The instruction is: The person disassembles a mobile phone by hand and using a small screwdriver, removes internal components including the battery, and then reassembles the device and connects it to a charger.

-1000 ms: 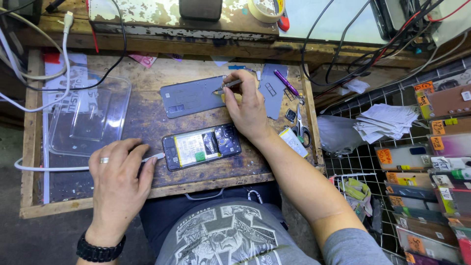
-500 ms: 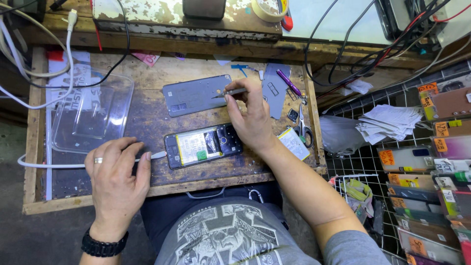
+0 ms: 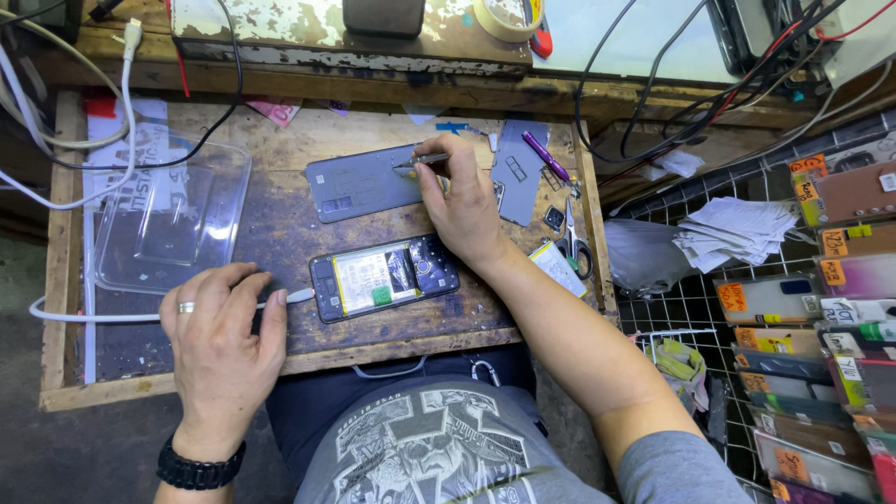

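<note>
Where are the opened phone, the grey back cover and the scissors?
opened phone [image 3: 385, 277], head view, on its pale battery.
grey back cover [image 3: 359, 183], head view, on its flat middle.
scissors [image 3: 574, 245], head view, near the handles.

Opened phone [image 3: 385, 277] flat, cable plugged; grey back cover [image 3: 359, 182] behind w/ tweezers [image 3: 422, 161].
</note>
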